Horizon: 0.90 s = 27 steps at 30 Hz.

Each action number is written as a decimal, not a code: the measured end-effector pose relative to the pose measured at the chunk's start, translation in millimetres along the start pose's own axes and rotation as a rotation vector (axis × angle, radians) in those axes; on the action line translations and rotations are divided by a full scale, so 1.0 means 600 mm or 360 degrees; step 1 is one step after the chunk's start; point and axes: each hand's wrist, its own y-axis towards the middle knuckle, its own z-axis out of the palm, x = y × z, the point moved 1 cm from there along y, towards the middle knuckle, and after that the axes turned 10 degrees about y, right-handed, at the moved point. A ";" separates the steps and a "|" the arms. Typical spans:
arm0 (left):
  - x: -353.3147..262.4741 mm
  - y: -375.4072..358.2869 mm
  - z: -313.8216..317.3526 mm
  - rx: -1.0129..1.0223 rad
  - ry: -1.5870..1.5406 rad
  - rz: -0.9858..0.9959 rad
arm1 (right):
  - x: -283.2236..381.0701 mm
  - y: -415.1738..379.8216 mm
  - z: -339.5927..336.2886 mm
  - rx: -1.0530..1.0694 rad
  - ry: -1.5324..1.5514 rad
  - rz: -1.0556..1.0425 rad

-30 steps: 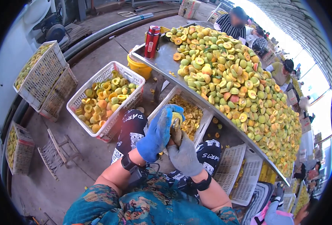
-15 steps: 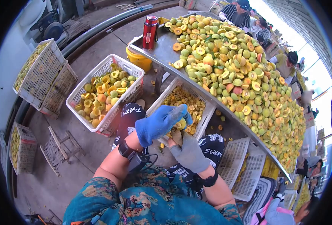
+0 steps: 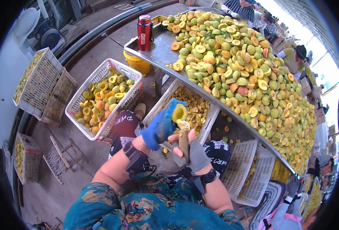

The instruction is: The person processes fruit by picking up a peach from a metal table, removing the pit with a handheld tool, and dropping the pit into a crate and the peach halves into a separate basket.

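Observation:
In a blue glove, my left hand (image 3: 161, 124) holds a hollowed fruit half (image 3: 179, 113), its cut side facing up. My right hand (image 3: 192, 153), in a grey fingerless glove, is wrapped round the handle of a small tool (image 3: 183, 142); its tip touches or lies just below the fruit half. Both hands are above my lap, over the near end of a white crate (image 3: 213, 115) of small fruit scraps. To the left, a white crate (image 3: 71, 111) holds hollowed fruit halves. Halved fruits (image 3: 242, 84) are heaped on the metal table (image 3: 163, 48).
A red flask (image 3: 144, 33) stands at the table's corner, above a yellow bucket (image 3: 138, 64). Filled crates (image 3: 43, 82) are stacked at the left near a low stool (image 3: 64, 155). White crates (image 3: 240, 168) lean at the right. Other people (image 3: 294, 59) sit along the table's far side.
The fruit half has turned to show its hollow. My right hand has rolled over, showing its fingers round the tool handle. The view has shifted slightly.

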 end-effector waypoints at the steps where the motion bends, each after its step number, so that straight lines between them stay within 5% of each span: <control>1: -0.004 0.000 -0.016 -0.0046 0.0514 0.0267 | 0.011 0.004 0.000 -0.0073 -0.0081 -0.0139; 2: -0.008 -0.002 -0.028 -0.0087 0.1030 0.0532 | 0.017 0.013 -0.004 -0.0065 -0.0069 -0.0131; 3: -0.005 -0.008 -0.033 0.0004 -0.0013 -0.0109 | 0.023 0.023 -0.012 -0.0315 -0.0183 -0.0299; 7: -0.023 -0.011 -0.035 -0.0048 -0.0715 -0.0771 | 0.031 0.045 -0.027 -0.0710 -0.0695 -0.0555; 10: -0.023 -0.007 -0.032 -0.0113 -0.0425 -0.0825 | 0.026 0.060 -0.048 -0.0724 -0.1044 -0.0602; 12: -0.028 -0.002 -0.031 -0.0071 -0.0295 -0.0787 | 0.024 0.068 -0.058 -0.0805 -0.1840 -0.1026; 23: 0.012 0.027 -0.031 -0.0011 -0.0102 -0.0596 | 0.046 0.064 -0.040 -0.0775 -0.1406 -0.0892; 25: -0.006 0.034 -0.034 0.0134 0.0895 0.0141 | 0.048 0.068 -0.043 -0.0787 -0.1514 -0.0987; 26: -0.013 0.038 -0.031 0.0137 0.0890 0.0139 | 0.048 0.071 -0.049 -0.0831 -0.1700 -0.1059; 27: -0.038 0.042 -0.024 0.0143 0.0423 -0.0402 | 0.046 0.074 -0.056 -0.0873 -0.1885 -0.1127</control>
